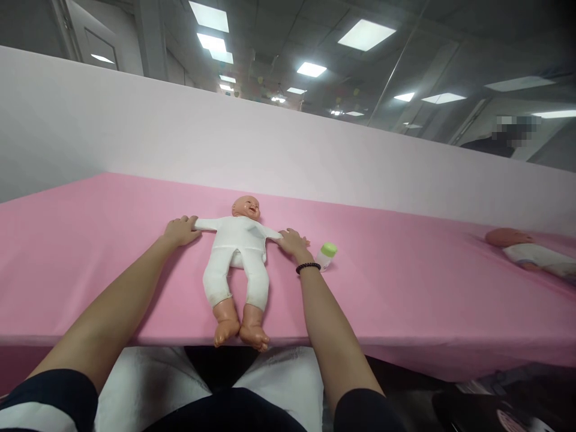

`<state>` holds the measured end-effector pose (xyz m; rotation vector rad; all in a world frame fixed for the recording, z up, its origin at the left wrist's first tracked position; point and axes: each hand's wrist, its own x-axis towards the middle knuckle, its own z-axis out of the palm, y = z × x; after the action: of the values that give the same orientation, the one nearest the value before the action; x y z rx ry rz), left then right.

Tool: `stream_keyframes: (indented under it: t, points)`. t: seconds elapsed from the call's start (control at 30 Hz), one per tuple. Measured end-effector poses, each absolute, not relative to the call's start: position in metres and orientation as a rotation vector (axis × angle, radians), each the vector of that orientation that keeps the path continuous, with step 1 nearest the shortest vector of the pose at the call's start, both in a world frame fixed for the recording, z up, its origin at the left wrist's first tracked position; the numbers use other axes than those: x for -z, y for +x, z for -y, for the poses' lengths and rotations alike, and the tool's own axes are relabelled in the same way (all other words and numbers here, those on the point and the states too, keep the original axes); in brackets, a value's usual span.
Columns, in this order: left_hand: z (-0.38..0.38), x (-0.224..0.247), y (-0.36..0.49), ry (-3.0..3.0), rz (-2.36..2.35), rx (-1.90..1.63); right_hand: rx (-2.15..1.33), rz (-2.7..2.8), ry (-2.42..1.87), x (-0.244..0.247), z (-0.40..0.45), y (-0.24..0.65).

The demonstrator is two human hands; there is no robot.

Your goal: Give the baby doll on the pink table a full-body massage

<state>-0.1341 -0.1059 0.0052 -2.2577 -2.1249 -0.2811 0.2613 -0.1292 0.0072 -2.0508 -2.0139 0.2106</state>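
Observation:
A baby doll (pixel 236 252) in a white long-sleeved suit lies on its back on a pink-covered table (pixel 405 294), with its bare feet at the near edge. My left hand (pixel 181 231) lies over the end of the doll's sleeve on the left side of the view, with the fingers curled around it. My right hand (pixel 292 243) covers the doll's other arm, and the small doll hand pokes out past my fingers. A black beaded bracelet (pixel 308 267) circles my right wrist. Just beyond that hand stands a small baby bottle (pixel 326 257) with a green cap.
A second doll (pixel 528 252) in white lies on the same table at the far right. A pale partition (pixel 180 126) runs along the back of the table. A person stands beyond it behind glass at upper right.

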Motion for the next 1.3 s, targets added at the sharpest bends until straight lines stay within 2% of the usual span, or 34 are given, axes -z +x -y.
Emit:
stream_keyframes:
  t: [0.27,0.37,0.43,0.67,0.87,1.03,1.3]
  points:
    - [0.101,-0.002,-0.161,-2.032,2.375,0.644,-0.071,1.737,-2.197,0.003,0.125,0.287]
    - [0.099,0.002,-0.163,-1.972,2.394,0.981,0.135,1.600,-2.150,0.005,0.128,0.285]
    - [0.098,0.006,-0.162,-1.933,2.381,1.296,0.150,1.445,-2.109,0.005,0.130,0.283]
    - [0.079,0.017,-0.150,-1.691,2.199,2.417,-0.318,1.222,-1.791,0.005,0.122,0.281]
    - [0.066,0.012,-0.127,-1.317,2.123,3.023,-0.694,0.879,-1.413,0.002,0.104,0.275]
    - [0.068,0.008,-0.118,-1.277,2.114,3.128,-0.814,0.584,-1.142,-0.001,0.096,0.267]
    - [0.073,0.014,-0.118,-1.312,2.263,3.027,-0.845,0.494,-1.197,0.004,0.089,0.259]
